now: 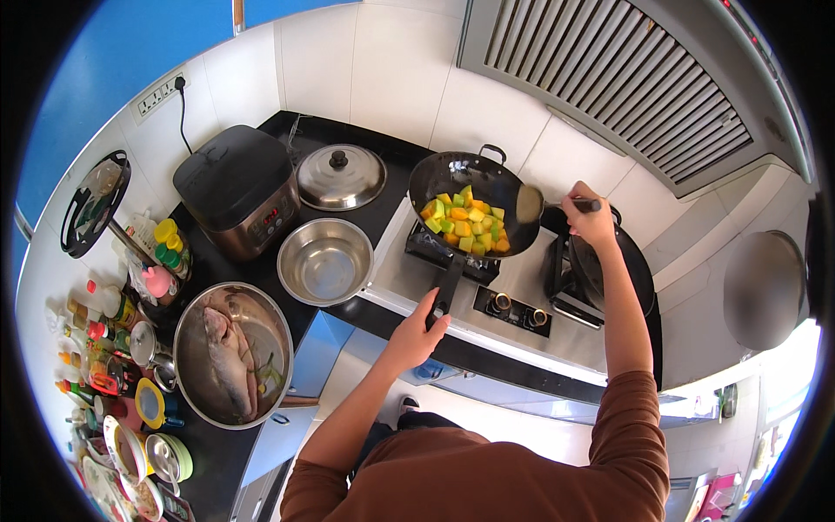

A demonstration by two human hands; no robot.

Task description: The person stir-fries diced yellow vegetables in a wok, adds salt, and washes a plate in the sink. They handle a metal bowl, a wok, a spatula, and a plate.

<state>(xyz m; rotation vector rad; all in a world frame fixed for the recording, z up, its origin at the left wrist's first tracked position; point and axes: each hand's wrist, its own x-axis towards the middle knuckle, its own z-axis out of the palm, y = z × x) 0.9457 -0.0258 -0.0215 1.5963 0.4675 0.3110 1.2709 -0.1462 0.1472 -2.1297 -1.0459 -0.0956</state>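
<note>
My left hand [415, 333] is closed round the black handle of a dark wok [499, 189] on the left burner. Diced yellow, orange and green squash-like pieces [464, 222] lie in the wok. My right hand [587, 212] grips the dark handle of a spatula [529, 203], whose blurred blade is at the wok's right side, beside the pieces. Behind my right forearm, a second dark pan [636, 261] sits on the right burner. Two knobs [502, 301] show on the steel gas stove [404, 274].
Left of the stove are an empty steel bowl [325, 261], a domed steel lid [341, 176] and a rice cooker [235, 189]. A large steel basin [189, 385] holds a whole fish [228, 365]. Bottles and jars crowd the far left. A range hood [626, 85] hangs above.
</note>
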